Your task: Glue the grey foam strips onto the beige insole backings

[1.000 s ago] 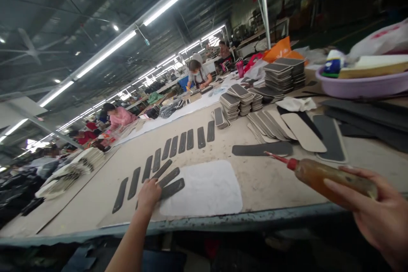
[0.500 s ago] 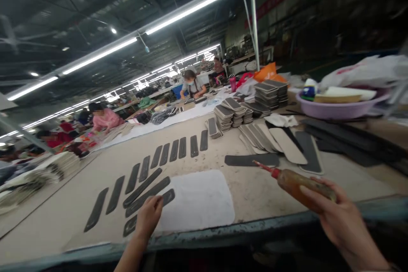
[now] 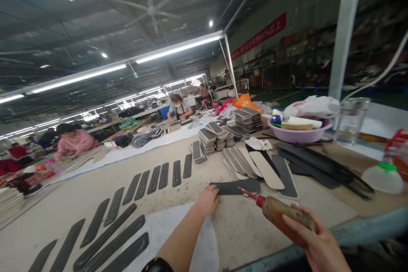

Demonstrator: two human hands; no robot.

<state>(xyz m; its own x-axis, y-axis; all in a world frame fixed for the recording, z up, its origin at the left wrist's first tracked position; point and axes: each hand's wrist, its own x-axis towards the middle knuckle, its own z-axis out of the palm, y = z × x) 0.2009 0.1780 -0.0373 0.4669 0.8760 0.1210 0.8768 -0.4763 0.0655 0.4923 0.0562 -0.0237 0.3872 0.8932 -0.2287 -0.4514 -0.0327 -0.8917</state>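
Observation:
My right hand (image 3: 314,233) is wrapped round an amber glue bottle (image 3: 282,216) with a red cap and a thin red nozzle that points left. The nozzle tip is over a dark strip (image 3: 236,187) lying flat on the table. At the strip's left end is my left hand (image 3: 207,201), its fingers closed against that end. Below my left forearm lies a white sheet (image 3: 168,221). To the left, several dark strips with glossy edges (image 3: 164,175) lie in a slanting row, a few of them near the sheet.
Behind the strip stand stacks of pale-edged pieces (image 3: 208,141) and a fan of beige pieces (image 3: 239,162). A purple basin (image 3: 301,136), a glass jar (image 3: 352,121) and a green-capped bottle (image 3: 384,176) are at the right. Other people sit farther back.
My left hand has moved right, from the strips by the white sheet to the single dark strip's end. The bottle stays in my right hand. The view has turned rightward.

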